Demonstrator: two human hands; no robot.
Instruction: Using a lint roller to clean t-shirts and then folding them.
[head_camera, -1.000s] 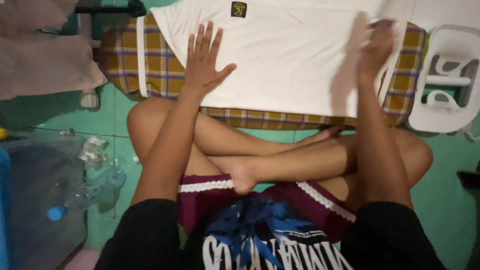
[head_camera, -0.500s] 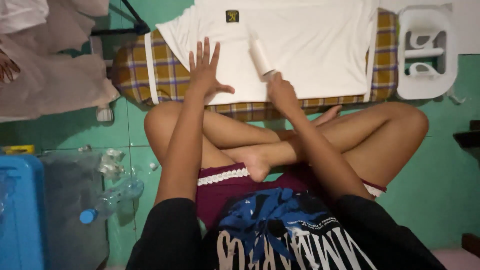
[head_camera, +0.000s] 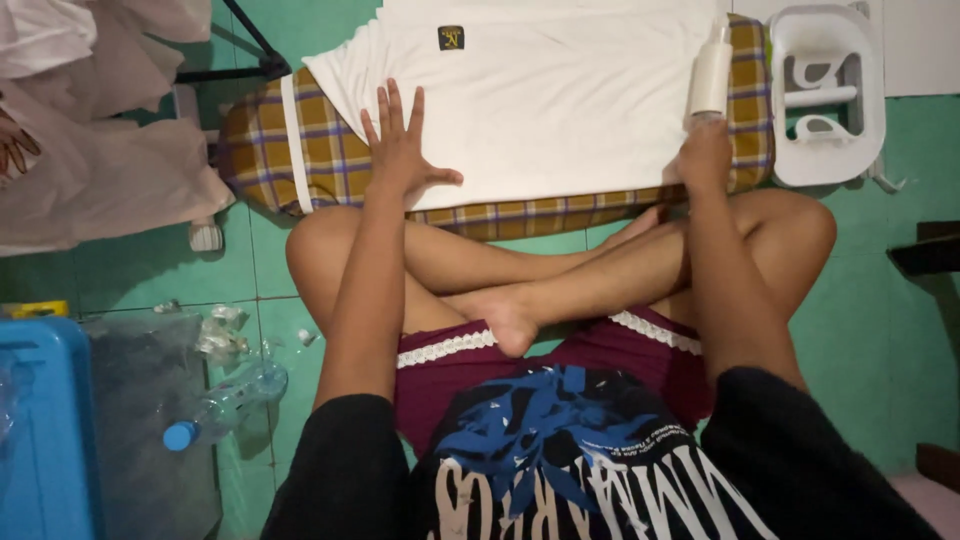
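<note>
my left hand (head_camera: 402, 152) lies flat, fingers spread wide, on the white shirt (head_camera: 545, 95) covering the plaid ironing board (head_camera: 262, 150). my right hand (head_camera: 704, 158) grips a white spray bottle (head_camera: 711, 75), its long axis pointing straight away from me, at the shirt's right edge.

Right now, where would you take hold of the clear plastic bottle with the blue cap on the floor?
Grip the plastic bottle around its middle, coming from above: it lies on its side on the green floor, cap toward the blue bin, so its round body is exposed.
</note>
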